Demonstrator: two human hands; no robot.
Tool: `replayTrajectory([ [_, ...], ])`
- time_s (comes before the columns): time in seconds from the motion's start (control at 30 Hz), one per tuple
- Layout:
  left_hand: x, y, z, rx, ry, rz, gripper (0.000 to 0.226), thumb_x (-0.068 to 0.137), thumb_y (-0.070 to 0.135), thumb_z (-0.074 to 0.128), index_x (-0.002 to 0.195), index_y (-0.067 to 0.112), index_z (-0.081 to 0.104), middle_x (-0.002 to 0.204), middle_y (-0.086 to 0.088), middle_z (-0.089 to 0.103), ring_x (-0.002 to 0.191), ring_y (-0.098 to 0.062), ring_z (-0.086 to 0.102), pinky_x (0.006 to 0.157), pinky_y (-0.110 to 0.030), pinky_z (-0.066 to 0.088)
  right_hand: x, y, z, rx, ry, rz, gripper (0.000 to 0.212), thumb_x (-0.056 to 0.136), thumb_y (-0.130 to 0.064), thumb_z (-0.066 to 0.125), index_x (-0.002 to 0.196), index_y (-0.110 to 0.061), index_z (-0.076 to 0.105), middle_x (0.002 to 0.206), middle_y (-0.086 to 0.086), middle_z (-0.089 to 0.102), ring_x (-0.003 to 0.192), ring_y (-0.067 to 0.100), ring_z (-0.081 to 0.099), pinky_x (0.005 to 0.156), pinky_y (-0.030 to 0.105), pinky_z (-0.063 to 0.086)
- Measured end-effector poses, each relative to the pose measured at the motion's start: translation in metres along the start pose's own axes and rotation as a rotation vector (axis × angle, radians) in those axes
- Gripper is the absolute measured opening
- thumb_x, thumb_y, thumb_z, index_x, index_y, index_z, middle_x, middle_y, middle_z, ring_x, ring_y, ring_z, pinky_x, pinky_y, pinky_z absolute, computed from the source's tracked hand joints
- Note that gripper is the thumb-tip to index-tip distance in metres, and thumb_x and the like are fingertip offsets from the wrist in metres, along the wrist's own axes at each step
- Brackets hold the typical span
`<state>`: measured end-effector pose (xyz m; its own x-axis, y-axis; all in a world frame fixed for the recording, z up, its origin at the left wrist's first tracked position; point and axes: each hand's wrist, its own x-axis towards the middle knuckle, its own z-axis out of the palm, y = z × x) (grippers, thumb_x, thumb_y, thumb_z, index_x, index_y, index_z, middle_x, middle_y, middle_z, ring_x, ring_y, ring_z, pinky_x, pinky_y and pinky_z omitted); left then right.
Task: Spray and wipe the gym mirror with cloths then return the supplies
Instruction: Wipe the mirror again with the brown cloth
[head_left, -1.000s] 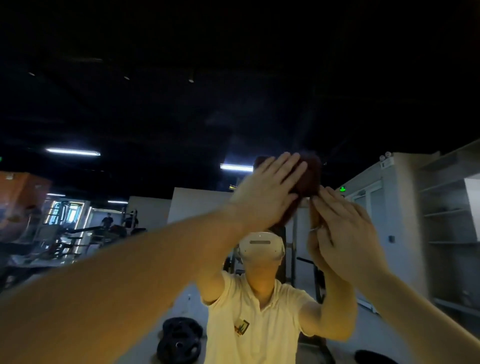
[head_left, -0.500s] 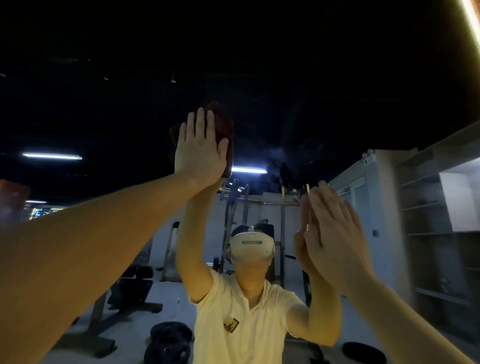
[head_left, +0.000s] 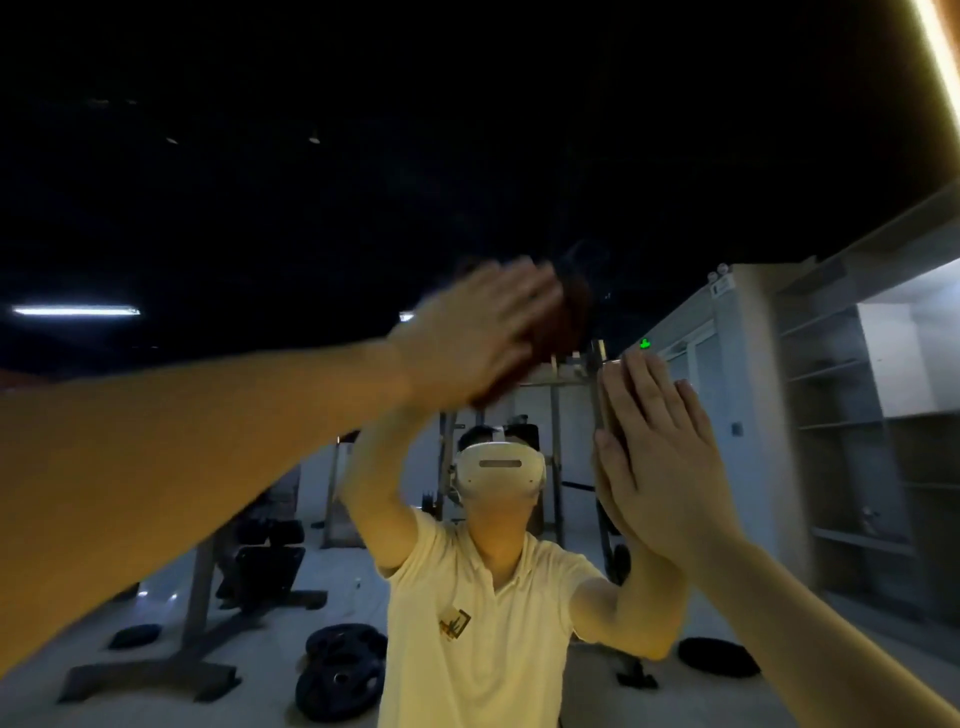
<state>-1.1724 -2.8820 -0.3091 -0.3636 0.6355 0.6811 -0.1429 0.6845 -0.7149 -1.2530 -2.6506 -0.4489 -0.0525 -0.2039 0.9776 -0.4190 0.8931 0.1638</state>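
The gym mirror (head_left: 311, 182) fills the view and reflects me, in a pale shirt and a white headset. My left hand (head_left: 467, 332) is raised and blurred, pressing a dark reddish-brown cloth (head_left: 566, 317) flat against the glass above my reflected head. The cloth shows only past the fingertips and under the palm. My right hand (head_left: 660, 457) rests flat on the glass lower and to the right, fingers together, touching its own reflection. I see nothing under it. No spray bottle is in view.
Reflected in the glass are weight plates (head_left: 337, 670) on the floor, a bench frame (head_left: 208, 597) at the left and a rack behind me. Grey shelving (head_left: 852, 441) stands at the right. A lit strip (head_left: 935, 52) runs along the top right edge.
My left hand swept the cloth up and left across the glass, then back right and down to above my reflected head. My right hand stayed flat in nearly the same spot.
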Motion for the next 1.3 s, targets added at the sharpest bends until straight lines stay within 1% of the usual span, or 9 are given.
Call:
replayTrajectory([
  [0.1,0.048,-0.024,-0.008,-0.089,0.103,-0.420,0.064,0.111,0.043,0.020,0.166,0.013,0.007,0.174,-0.012,0.007,0.161,-0.028,0.003,0.131,-0.044,0.003,-0.001,0.005,-0.002,-0.018,0.001,-0.030,0.065,0.108,-0.047,0.014,0.165,-0.015,0.017,0.173,0.008,0.012,0.160,0.021,0.002,0.127,0.051,0.018],
  [0.17,0.059,-0.004,-0.007,-0.123,0.148,-0.535,0.065,0.111,0.042,0.018,0.166,0.010,0.007,0.174,-0.013,0.007,0.161,-0.030,0.003,0.131,-0.045,0.003,0.000,0.010,-0.002,-0.028,0.003,-0.053,0.065,0.108,-0.048,0.012,0.164,-0.016,0.017,0.173,0.007,0.013,0.160,0.021,0.003,0.128,0.050,0.018],
  [0.33,-0.024,0.084,0.018,-0.093,0.131,-0.104,0.062,0.107,0.043,0.020,0.162,0.018,0.007,0.172,-0.010,0.012,0.159,-0.025,0.000,0.129,-0.044,-0.007,-0.004,0.013,-0.001,0.061,0.068,-0.069,0.057,0.108,-0.034,0.022,0.160,-0.014,0.032,0.169,0.006,0.024,0.159,0.018,0.014,0.126,0.049,0.020],
  [0.43,-0.054,0.063,0.020,0.004,0.036,0.220,0.064,0.106,0.044,0.028,0.163,0.019,0.014,0.171,-0.008,0.017,0.159,-0.024,0.004,0.130,-0.042,-0.008,-0.005,0.009,0.000,0.116,0.082,-0.023,0.058,0.105,-0.031,0.026,0.158,-0.012,0.037,0.169,0.006,0.027,0.159,0.018,0.016,0.127,0.048,0.019],
  [0.5,-0.038,0.026,0.009,0.094,-0.005,0.280,0.059,0.108,0.044,0.032,0.163,0.022,0.025,0.171,-0.005,0.019,0.159,-0.021,0.007,0.129,-0.040,-0.008,-0.005,0.005,0.002,0.096,0.076,-0.005,0.060,0.104,-0.033,0.025,0.159,-0.013,0.036,0.169,0.006,0.025,0.159,0.019,0.016,0.126,0.049,0.019],
  [0.7,0.017,0.022,-0.003,-0.093,0.133,-0.581,0.064,0.110,0.041,0.017,0.165,0.011,0.007,0.174,-0.013,0.007,0.161,-0.028,0.003,0.131,-0.047,0.008,-0.007,-0.001,-0.004,0.083,0.025,0.025,0.065,0.100,-0.035,0.025,0.161,-0.013,0.031,0.170,0.006,0.023,0.158,0.023,0.017,0.124,0.049,0.016],
  [0.87,-0.008,0.117,0.011,-0.136,0.083,-0.329,0.065,0.109,0.043,0.019,0.164,0.012,0.004,0.174,-0.012,0.004,0.161,-0.028,-0.003,0.131,-0.047,-0.001,-0.013,-0.002,-0.012,0.108,-0.002,0.026,0.063,0.100,-0.034,0.025,0.158,-0.012,0.037,0.169,0.007,0.025,0.158,0.022,0.016,0.127,0.051,0.018],
  [1.03,-0.040,0.076,0.017,-0.075,0.043,-0.078,0.063,0.107,0.048,0.013,0.161,0.019,-0.002,0.172,-0.008,0.004,0.159,-0.023,-0.002,0.128,-0.043,-0.005,-0.017,-0.016,-0.012,0.134,-0.058,0.104,0.073,0.094,-0.038,0.020,0.163,-0.017,0.014,0.172,0.002,0.011,0.160,0.018,0.003,0.129,0.046,0.006],
  [1.3,-0.134,-0.013,0.021,-0.155,0.099,-0.720,0.065,0.111,0.042,0.023,0.166,0.010,0.009,0.172,-0.017,0.011,0.160,-0.031,0.008,0.130,-0.051,0.013,-0.022,-0.046,-0.006,0.114,-0.083,0.240,0.074,0.094,-0.044,0.013,0.161,-0.016,0.001,0.172,0.006,0.002,0.160,0.024,-0.002,0.129,0.046,0.002],
])
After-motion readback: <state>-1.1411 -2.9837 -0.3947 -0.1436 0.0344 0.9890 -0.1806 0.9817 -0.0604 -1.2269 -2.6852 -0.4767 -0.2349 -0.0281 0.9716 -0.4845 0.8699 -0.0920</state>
